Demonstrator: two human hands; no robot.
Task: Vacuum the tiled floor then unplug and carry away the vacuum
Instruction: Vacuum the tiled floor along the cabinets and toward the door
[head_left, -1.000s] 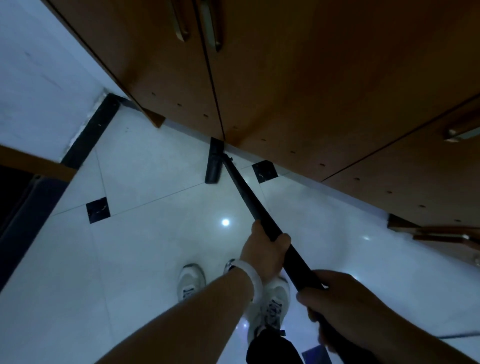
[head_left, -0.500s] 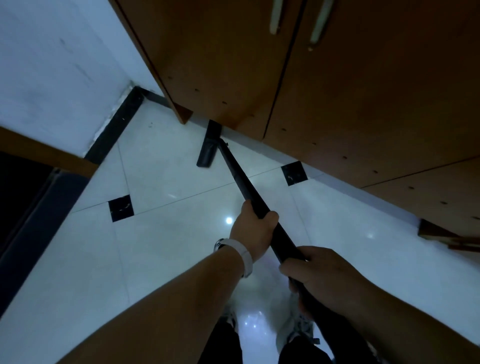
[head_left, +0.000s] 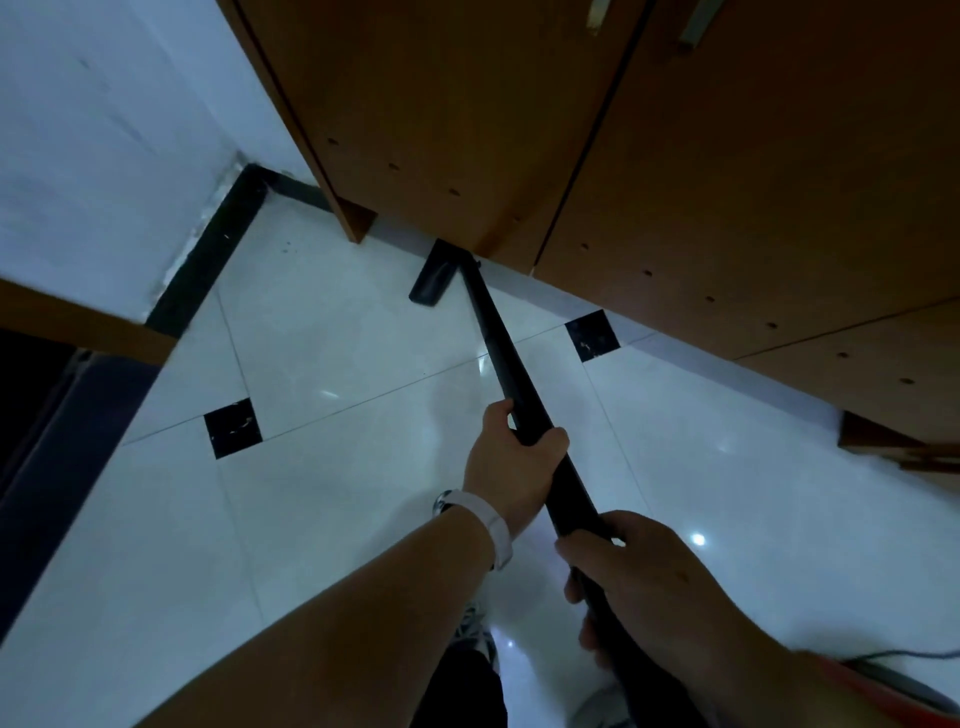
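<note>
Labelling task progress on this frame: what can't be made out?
1. Head view: nozzle far corner hidden under the cabinet.
2. Head view: cord cut by the right edge; plug unseen.
3. Head view: red shape in the bottom right corner, cut off and blurred; unidentifiable.
4. Head view: tube below the right hand hidden by that hand.

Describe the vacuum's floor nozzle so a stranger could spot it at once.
Start at the brown wooden cabinet across the top and drop to its bottom edge, near its corner foot. There the flat black nozzle lies on the white tiled floor, right by the cabinet's edge. Unlike the small black square tiles nearby, it is oblong and joined to the long black wand.
</note>
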